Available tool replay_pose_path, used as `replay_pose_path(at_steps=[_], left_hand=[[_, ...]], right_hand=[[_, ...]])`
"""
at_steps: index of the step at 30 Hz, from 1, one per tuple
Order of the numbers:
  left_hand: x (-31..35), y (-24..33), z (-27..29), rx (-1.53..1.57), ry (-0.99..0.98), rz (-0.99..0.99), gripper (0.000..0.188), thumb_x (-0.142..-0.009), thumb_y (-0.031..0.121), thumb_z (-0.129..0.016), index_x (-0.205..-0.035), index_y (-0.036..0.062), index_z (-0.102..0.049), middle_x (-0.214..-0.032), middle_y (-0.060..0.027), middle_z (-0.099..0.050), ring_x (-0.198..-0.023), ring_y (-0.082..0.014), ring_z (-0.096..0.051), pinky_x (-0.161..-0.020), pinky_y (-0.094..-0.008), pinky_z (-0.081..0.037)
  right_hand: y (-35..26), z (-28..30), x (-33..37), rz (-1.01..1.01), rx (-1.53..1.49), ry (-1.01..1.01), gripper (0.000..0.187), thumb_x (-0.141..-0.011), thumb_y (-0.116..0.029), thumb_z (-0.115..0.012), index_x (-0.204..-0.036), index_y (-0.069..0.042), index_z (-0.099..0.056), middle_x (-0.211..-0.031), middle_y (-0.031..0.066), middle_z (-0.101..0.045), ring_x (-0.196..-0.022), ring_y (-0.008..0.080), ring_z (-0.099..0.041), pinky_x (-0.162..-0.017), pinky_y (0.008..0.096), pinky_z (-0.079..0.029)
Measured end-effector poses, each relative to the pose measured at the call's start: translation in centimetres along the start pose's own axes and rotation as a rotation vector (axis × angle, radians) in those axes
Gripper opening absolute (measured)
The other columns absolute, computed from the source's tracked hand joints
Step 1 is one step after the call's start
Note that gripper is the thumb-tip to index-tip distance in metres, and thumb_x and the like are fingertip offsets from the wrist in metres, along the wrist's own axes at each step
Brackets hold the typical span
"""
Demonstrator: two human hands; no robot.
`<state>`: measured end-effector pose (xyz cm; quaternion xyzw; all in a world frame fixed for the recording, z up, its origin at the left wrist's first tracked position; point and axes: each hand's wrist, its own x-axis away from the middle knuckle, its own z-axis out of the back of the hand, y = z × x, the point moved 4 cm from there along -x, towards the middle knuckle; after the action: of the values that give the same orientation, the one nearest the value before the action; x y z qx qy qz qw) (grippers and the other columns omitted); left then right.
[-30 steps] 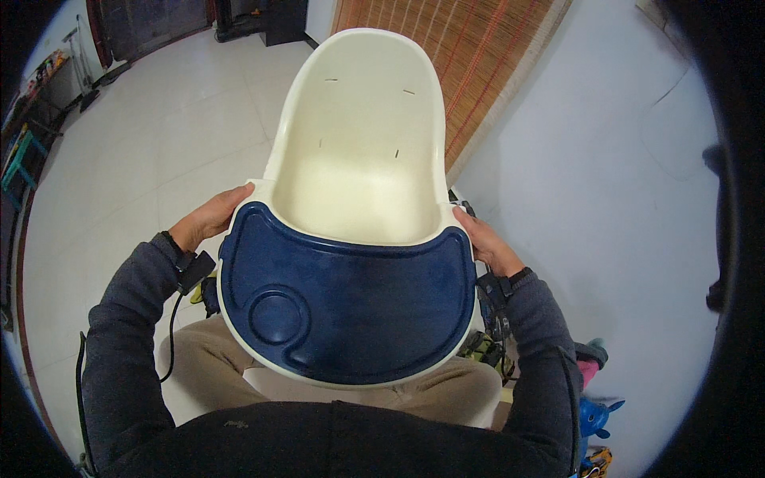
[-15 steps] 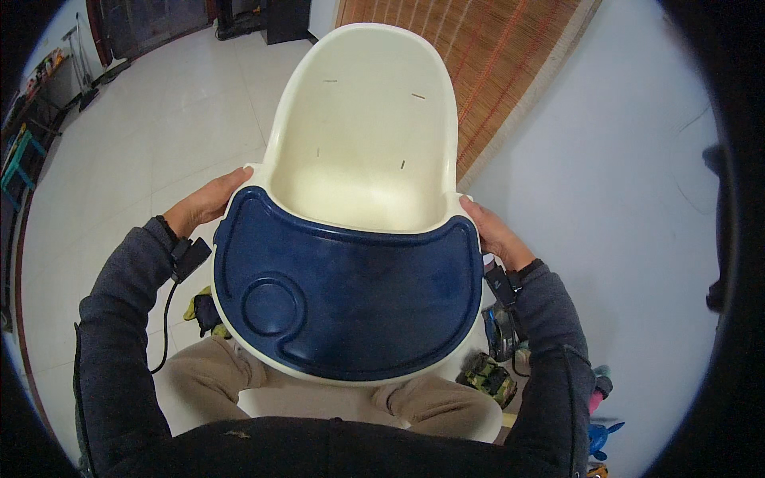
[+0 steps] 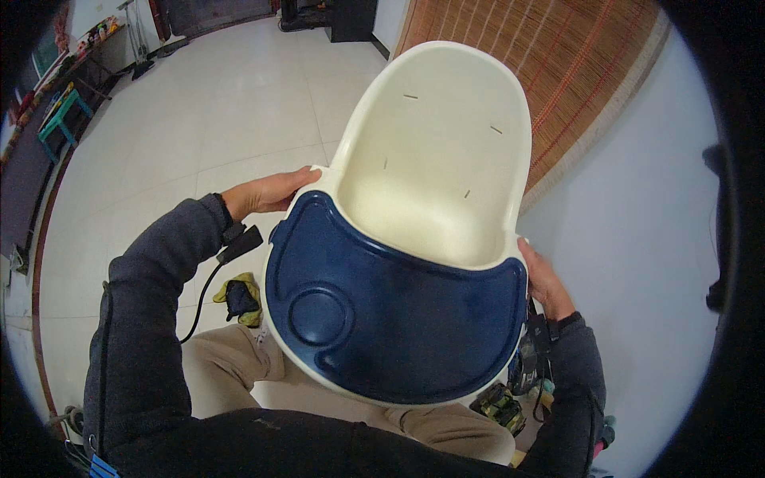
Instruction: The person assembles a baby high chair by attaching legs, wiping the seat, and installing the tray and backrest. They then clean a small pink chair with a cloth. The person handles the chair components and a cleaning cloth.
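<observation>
Between my two hands I hold a cream plastic high chair seat, tilted so that its rounded back points away and to the right. A dark blue tray with a round cup recess covers its near part. My left hand grips the cream rim at the tray's far left corner, thumb on top. My right hand grips the opposite side at the right corner; its fingers are partly hidden under the edge. Slots show in the backrest. The seat hangs above my lap, and its underside is hidden.
A brown woven mat leans along the pale wall on the right. Near my left knee lies a yellow and dark cloth item. A camouflage-patterned item sits by my right knee. A teal stool stands far left on the tiled floor.
The seat and both hands have shifted right in view, and the seat leans more to the right, its right side lower. My view has also turned left. Both hands keep their hold.
</observation>
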<state>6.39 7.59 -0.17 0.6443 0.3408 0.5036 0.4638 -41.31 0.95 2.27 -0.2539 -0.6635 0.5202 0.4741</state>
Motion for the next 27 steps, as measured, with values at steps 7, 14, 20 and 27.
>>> replay_pose_path(at_steps=[7,14,20,27], left_hand=[[-0.1,0.2,-0.2,-0.001,-0.042,0.051,0.077,-0.091,0.058,-0.040,-0.146,0.0084,-0.019,-0.140,-0.0186,-0.036,-0.127,-0.0207,-0.041,-0.099,-0.0345,-0.044],[0.2,0.9,-0.7,-0.126,-0.060,-0.020,0.084,-0.088,0.066,-0.036,-0.147,0.0092,-0.015,-0.143,-0.0203,-0.031,-0.132,-0.0274,-0.035,-0.103,-0.0381,-0.039],[1.2,0.9,-1.3,-0.132,-0.128,-0.084,0.080,-0.090,0.063,-0.033,-0.148,0.0120,-0.011,-0.145,-0.0223,-0.026,-0.132,-0.0291,-0.035,-0.105,-0.0383,-0.038],[1.1,1.3,-1.3,-0.184,-0.016,-0.037,0.070,-0.095,0.056,-0.025,-0.147,0.0095,-0.016,-0.146,-0.0227,-0.025,-0.134,-0.0317,-0.031,-0.105,-0.0416,-0.036]], right_hand=[[0.8,0.7,-0.5,-0.078,-0.034,0.083,0.054,-0.094,-0.044,-0.049,-0.127,-0.001,-0.050,-0.116,0.0103,-0.061,-0.098,0.0150,-0.061,-0.083,0.0279,-0.050],[0.5,0.7,-0.6,-0.062,-0.019,0.108,0.053,-0.094,-0.043,-0.048,-0.126,-0.001,-0.051,-0.114,0.0103,-0.061,-0.095,0.0145,-0.062,-0.080,0.0262,-0.050],[0.4,1.0,0.0,-0.133,0.115,0.118,0.062,-0.093,-0.049,-0.046,-0.132,-0.001,-0.046,-0.117,0.0120,-0.060,-0.098,0.0151,-0.061,-0.080,0.0283,-0.051],[-1.6,-0.3,0.6,-0.087,0.004,0.029,0.057,-0.095,-0.045,-0.046,-0.128,0.002,-0.048,-0.116,0.0123,-0.060,-0.097,0.0158,-0.062,-0.083,0.0290,-0.051]])
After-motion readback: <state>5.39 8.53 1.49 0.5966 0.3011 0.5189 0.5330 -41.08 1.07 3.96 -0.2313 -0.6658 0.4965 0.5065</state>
